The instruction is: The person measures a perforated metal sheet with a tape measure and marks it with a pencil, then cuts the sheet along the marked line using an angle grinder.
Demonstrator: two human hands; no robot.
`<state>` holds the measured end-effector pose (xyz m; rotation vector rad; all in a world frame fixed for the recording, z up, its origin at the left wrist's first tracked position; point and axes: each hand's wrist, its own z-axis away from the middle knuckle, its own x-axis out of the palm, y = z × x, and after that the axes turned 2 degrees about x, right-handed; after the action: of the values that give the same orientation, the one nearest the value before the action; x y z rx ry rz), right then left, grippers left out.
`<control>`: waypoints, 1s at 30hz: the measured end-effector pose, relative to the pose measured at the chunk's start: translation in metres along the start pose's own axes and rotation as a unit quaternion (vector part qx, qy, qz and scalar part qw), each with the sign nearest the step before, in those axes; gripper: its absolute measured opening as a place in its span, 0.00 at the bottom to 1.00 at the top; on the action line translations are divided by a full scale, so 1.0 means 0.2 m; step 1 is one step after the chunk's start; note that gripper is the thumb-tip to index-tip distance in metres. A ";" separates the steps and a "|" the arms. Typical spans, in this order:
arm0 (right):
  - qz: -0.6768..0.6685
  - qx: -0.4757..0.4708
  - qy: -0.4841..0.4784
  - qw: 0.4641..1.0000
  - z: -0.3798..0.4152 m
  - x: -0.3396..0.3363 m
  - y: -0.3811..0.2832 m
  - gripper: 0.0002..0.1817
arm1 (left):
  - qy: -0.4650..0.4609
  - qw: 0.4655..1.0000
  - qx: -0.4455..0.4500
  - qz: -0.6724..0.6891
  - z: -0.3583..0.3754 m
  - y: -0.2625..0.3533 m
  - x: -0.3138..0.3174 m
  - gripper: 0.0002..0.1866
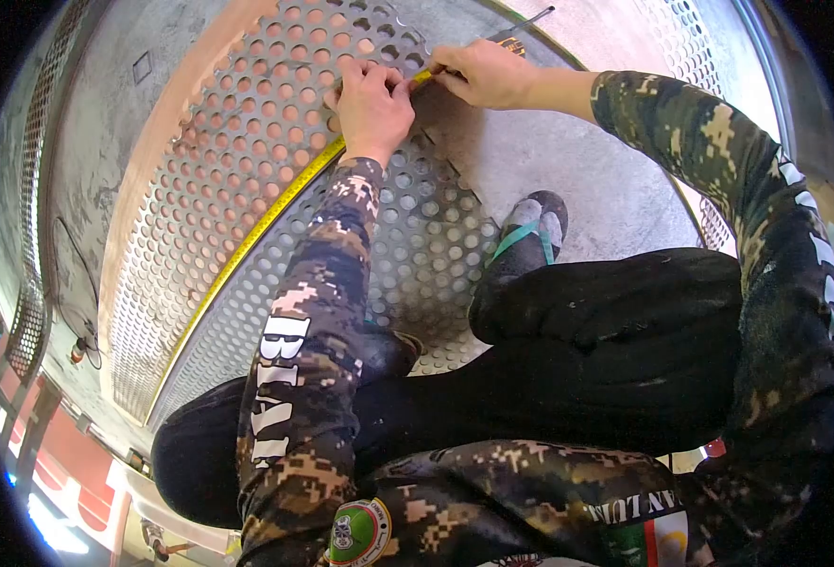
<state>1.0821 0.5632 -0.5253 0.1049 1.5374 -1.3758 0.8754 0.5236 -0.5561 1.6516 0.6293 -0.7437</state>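
Observation:
A yellow tape measure blade lies in a long curve over the perforated metal sheet, following the line where it meets another perforated piece. My left hand is closed on the blade near its upper end, fingers bent down at the sheet's holes. Just right of it, my right hand pinches the same blade between thumb and fingers. Beyond the right knuckles sticks out a dark tool with an orange-and-black part and a thin shaft, partly hidden by that hand.
My sandalled foot stands by the edge between the perforated piece and the grey floor. A curved perforated strip runs along the far left. A dark cable lies near it. Another perforated panel is at upper right.

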 end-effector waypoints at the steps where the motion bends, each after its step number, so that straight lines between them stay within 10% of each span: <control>1: 0.000 0.000 0.000 1.000 0.00 0.00 0.00 0.11 | 0.000 1.000 0.000 0.000 0.00 0.00 0.00 0.05; 30: 0.056 0.011 -0.054 0.997 0.05 -0.09 -0.07 0.08 | 0.001 1.000 -0.026 0.016 0.00 0.06 -0.01 0.07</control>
<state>1.0867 0.5609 -0.5004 0.1268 1.4056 -1.2891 0.8831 0.5211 -0.5480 1.6112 0.6169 -0.6967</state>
